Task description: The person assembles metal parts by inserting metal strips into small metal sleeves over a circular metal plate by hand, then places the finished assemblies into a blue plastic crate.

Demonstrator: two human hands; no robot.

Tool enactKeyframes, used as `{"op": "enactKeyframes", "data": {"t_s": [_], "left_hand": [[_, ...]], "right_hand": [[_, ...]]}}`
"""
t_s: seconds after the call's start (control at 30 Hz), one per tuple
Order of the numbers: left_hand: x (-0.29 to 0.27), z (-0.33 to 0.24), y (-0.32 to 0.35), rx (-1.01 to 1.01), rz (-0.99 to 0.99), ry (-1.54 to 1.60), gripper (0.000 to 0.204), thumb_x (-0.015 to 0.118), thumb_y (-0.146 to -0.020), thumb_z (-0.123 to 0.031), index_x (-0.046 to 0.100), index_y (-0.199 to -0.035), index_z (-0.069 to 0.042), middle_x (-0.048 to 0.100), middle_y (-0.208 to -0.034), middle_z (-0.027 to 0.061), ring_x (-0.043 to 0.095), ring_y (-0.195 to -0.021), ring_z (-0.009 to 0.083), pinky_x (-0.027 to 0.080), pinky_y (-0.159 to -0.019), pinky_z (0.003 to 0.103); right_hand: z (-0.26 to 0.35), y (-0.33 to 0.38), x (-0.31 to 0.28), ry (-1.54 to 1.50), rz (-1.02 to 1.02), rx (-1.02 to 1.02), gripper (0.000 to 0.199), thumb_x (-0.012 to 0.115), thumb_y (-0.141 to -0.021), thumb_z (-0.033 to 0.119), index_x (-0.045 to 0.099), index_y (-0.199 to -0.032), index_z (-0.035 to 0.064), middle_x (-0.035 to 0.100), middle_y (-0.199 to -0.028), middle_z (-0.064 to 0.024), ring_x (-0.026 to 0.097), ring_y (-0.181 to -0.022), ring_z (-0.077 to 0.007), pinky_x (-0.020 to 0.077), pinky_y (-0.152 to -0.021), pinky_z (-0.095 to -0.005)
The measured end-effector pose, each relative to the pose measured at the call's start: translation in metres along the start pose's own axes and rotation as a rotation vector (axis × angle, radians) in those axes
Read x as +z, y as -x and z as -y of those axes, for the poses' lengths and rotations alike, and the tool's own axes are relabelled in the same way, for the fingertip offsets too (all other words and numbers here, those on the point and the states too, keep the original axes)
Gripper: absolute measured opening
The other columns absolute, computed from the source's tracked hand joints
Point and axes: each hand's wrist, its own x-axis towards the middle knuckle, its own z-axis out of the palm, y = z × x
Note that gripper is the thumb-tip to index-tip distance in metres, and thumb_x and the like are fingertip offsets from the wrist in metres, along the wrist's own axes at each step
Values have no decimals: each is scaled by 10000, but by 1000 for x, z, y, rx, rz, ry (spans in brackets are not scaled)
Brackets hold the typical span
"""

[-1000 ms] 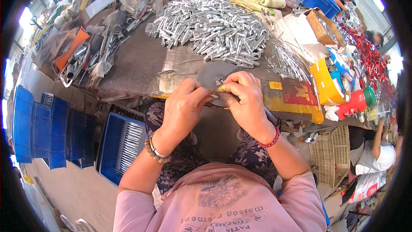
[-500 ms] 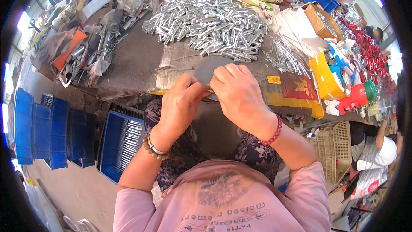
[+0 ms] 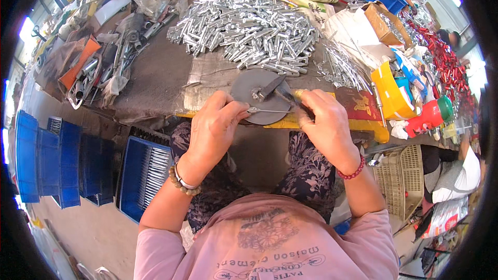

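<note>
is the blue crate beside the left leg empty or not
Not empty: slim metal rods lie in a row inside the blue crate.

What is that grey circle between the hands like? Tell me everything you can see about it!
The grey disc is round, flat and dull; I can't tell its material. Small shiny bits show near its middle. It sits at the front edge of the table, on the near side of the silver pile. A slim metal rod in the left grip crosses its near part, and a dark tool in the right grip hides some of its right side. I can't tell if either touches it.
</note>
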Motion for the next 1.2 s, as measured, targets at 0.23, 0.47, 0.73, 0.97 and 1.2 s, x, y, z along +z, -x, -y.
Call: {"op": "enactKeyframes", "data": {"t_s": [0.23,0.47,0.73,0.97,1.2], "left_hand": [[1,0,-1,-12,16,-2,167,857,-861,-41,804,-1018,-58,672,-929,98,695,-835,316,558,-727,406],[4,-3,-1,-23,17,-16,185,861,-859,-59,800,-1033,-77,669,-922,88,692,-822,307,558,-711,408],[-4,0,-6,50,65,-48,232,854,-864,-102,835,-1093,-127,651,-900,62,687,-813,294,558,-684,415],[-6,-6,-9,48,90,-92,222,852,-895,-91,852,-1112,-137,693,-943,70,715,-798,275,576,-698,383],[-7,-9,-13,31,102,-102,190,855,-901,-114,853,-1090,-135,691,-919,69,708,-784,274,568,-691,385]], "right_hand": [[23,11,-12,-152,-48,-27,505,782,-892,-19,747,-1370,139,635,-1078,-106,723,-874,-311,598,-721,-414],[-7,-11,-4,-325,-75,-5,475,758,-893,-31,733,-1353,84,644,-1072,-161,704,-924,-386,573,-799,-447],[-29,-31,0,-85,-8,-165,351,761,-882,35,758,-1231,72,644,-1044,-145,670,-1020,-380,565,-875,-466],[-4,-14,12,-89,60,-166,171,738,-870,22,584,-935,63,598,-979,-114,655,-962,-355,559,-830,-489],[4,-16,11,-2,39,-237,146,749,-867,56,610,-912,66,589,-954,-110,658,-962,-334,565,-833,-476]]}}
